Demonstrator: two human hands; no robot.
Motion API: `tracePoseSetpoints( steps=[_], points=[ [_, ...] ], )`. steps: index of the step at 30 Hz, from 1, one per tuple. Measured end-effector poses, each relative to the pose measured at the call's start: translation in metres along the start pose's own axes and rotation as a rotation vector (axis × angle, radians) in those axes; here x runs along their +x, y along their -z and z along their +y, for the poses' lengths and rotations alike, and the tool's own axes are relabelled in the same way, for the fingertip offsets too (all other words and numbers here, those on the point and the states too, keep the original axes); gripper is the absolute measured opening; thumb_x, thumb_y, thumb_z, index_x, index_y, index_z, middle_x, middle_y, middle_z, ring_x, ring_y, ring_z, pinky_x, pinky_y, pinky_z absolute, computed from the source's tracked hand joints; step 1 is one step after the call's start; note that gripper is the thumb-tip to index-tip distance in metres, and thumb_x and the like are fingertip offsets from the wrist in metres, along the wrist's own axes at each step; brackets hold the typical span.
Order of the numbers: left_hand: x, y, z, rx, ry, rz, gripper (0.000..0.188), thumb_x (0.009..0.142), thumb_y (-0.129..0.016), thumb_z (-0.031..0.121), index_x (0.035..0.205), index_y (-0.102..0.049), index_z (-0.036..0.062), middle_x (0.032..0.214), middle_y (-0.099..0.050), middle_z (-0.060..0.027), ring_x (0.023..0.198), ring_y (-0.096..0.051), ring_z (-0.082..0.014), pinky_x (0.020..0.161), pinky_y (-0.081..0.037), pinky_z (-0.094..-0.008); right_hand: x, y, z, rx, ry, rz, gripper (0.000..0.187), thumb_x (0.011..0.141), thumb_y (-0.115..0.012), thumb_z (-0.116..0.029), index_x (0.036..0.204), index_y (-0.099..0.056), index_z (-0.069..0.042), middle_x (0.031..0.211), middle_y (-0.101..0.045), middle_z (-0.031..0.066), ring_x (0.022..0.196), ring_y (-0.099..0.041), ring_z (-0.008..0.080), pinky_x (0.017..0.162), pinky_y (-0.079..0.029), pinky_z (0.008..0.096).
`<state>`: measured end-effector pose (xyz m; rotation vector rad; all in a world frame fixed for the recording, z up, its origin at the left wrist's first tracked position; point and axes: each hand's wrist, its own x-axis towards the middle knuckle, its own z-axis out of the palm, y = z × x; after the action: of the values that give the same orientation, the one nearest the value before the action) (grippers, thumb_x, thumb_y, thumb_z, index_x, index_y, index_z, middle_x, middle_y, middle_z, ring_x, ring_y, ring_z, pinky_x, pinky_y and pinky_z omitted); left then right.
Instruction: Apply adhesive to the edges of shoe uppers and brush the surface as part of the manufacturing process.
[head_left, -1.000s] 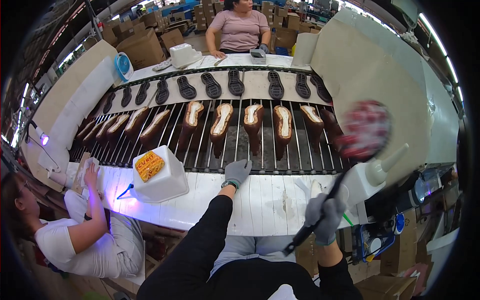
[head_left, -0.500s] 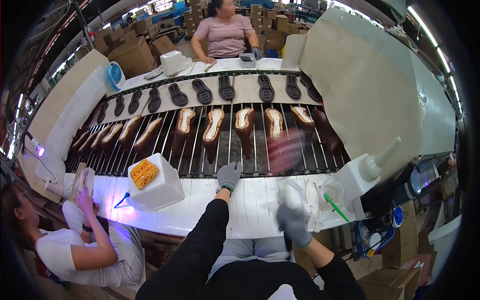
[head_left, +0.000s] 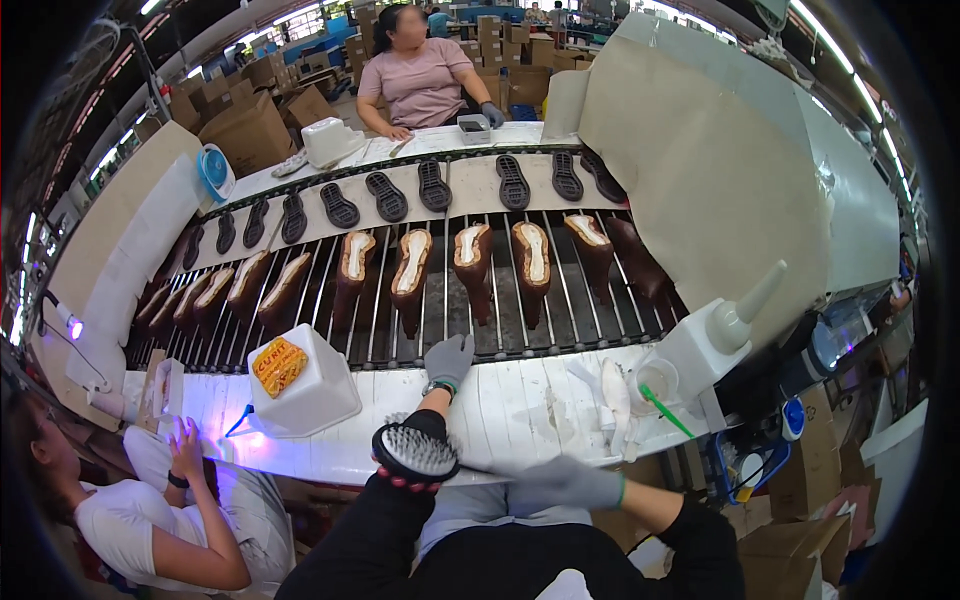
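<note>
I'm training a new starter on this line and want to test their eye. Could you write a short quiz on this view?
1. Which of the wearer's hands holds the black paddle brush?

2. True or false: the yellow-orange packet lies on top of the white plastic container.

3. The shoe soles on the beige strip are:
A) white
B) black
C) red

Key:
1. The right hand, in a grey glove.
2. True.
3. B.
</note>
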<state>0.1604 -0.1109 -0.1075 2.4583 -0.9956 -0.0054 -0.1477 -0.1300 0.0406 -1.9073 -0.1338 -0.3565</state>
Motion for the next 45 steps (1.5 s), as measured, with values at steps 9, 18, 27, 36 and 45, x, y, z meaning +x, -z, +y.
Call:
tracePoseSetpoints(
  steps=[9,18,27,36,45],
  points=[
    [-0.007,0.004,0.004,0.009,-0.081,0.007,0.037,0.091,-0.045,0.040,0.078,-0.064,0.0105,0.074,-0.065,-0.0140,0.073,-0.063,-0.0342,0.066,-0.048,-0.0461,0.002,0.006,0.012,-0.029,-0.091,0.121,0.015,0.092,-0.052,-0.011,0.092,-0.063,0.000,0.058,-0.052,0.0055,0.053,-0.051,0.0108,0.053,-0.044,0.0247],
    [-0.007,0.006,0.000,0.009,-0.135,0.012,0.038,0.090,-0.047,0.040,0.077,-0.064,0.0090,0.072,-0.065,-0.0143,0.072,-0.063,-0.0350,0.066,-0.049,-0.0471,0.035,0.020,-0.047,0.400,-0.111,0.724,0.017,0.093,-0.045,-0.003,0.092,-0.059,0.005,0.059,-0.048,0.0008,0.049,-0.043,0.0075,0.047,-0.037,0.0211],
    [-0.010,-0.001,-0.009,-0.001,-0.253,0.027,0.039,0.091,-0.047,0.040,0.074,-0.062,0.0090,0.067,-0.063,-0.0136,0.068,-0.064,-0.0335,0.066,-0.050,-0.0463,0.030,0.029,-0.010,0.096,-0.367,0.220,0.042,0.096,-0.048,-0.014,0.137,-0.046,-0.012,0.057,-0.048,-0.0013,0.050,-0.044,0.0055,0.049,-0.040,0.0216],
    [-0.016,-0.003,-0.007,0.046,-0.173,0.055,0.034,0.090,-0.050,0.037,0.074,-0.062,0.0089,0.068,-0.064,-0.0140,0.067,-0.063,-0.0359,0.062,-0.047,-0.0490,0.003,-0.017,0.021,0.177,-0.660,0.018,0.024,0.094,-0.055,-0.023,0.105,-0.069,-0.007,0.059,-0.051,-0.0009,0.051,-0.048,0.0051,0.048,-0.041,0.0225],
    [-0.012,-0.001,-0.006,-0.025,-0.231,0.130,0.038,0.090,-0.050,0.039,0.070,-0.061,0.0084,0.068,-0.063,-0.0148,0.066,-0.061,-0.0364,0.059,-0.047,-0.0466,0.005,-0.019,0.023,-0.088,-0.292,0.144,0.021,0.091,-0.052,-0.013,0.096,-0.066,0.002,0.059,-0.053,0.0047,0.052,-0.053,0.0141,0.052,-0.042,0.0255]
  ],
)
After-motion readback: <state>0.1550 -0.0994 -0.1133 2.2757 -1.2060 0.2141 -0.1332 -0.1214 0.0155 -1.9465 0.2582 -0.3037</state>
